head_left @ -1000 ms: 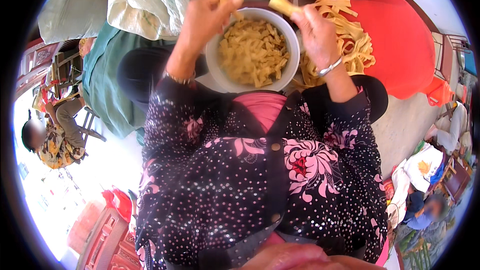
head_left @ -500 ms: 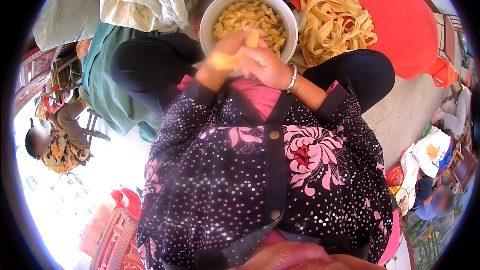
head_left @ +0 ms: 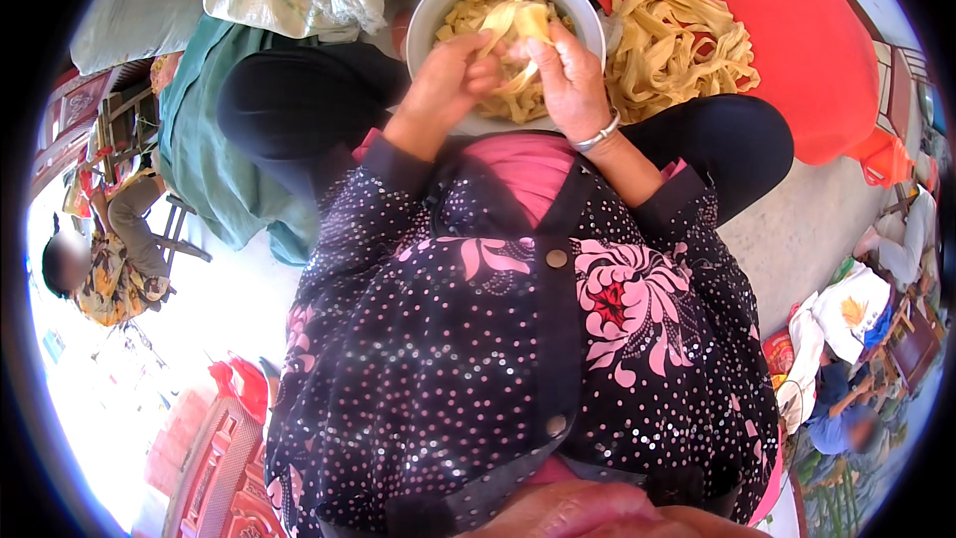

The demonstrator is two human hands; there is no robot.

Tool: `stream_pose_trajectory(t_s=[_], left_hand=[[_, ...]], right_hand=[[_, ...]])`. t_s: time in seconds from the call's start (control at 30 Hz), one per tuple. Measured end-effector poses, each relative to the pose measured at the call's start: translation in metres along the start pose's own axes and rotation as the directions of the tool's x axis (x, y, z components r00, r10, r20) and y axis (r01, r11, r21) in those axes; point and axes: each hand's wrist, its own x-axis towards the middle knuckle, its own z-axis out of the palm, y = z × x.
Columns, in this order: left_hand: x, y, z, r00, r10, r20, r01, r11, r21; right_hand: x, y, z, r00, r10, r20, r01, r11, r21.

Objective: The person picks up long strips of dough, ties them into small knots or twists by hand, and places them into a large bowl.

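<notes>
Head view: right hand (head_left: 576, 90), silver bracelet (head_left: 599, 132) at wrist, grip pinching yellow strip (head_left: 536, 24) above white basin (head_left: 420, 25). Left hand (head_left: 450, 82) near, fingers curled beside strip; blurred, cannot tell whether grip holds it. Cut pieces (head_left: 461, 18) inside basin. Long strips (head_left: 682, 45) heaped on red cover (head_left: 817, 65), right of basin.

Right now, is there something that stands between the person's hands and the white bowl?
Only the yellow strips, held in the right hand beside the left hand, over cut pieces in the white bowl. Nothing else visible stands between. Blur hides whether strips touch pieces.
</notes>
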Motion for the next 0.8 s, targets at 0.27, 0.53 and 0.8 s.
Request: stream_pose_trajectory(t_s=[0.27,0.53,0.8], left_hand=[[-0.011,0.003,0.011,0.995,-0.005,0.099,-0.001,0.999,0.053],[-0.018,0.008,0.004,0.915,0.367,0.166,-0.374,0.62,0.69],[-0.015,0.001,0.001,0.619,0.627,0.474,-0.614,0.01,0.789]], right_hand=[[0.021,0.012,0.005,0.962,-0.273,0.024,0.266,0.909,-0.321],[0.022,0.015,0.0,0.991,0.067,0.112,-0.044,0.979,-0.201],[0.028,0.055,-0.004,0.778,-0.518,0.354,0.608,0.762,-0.221]])
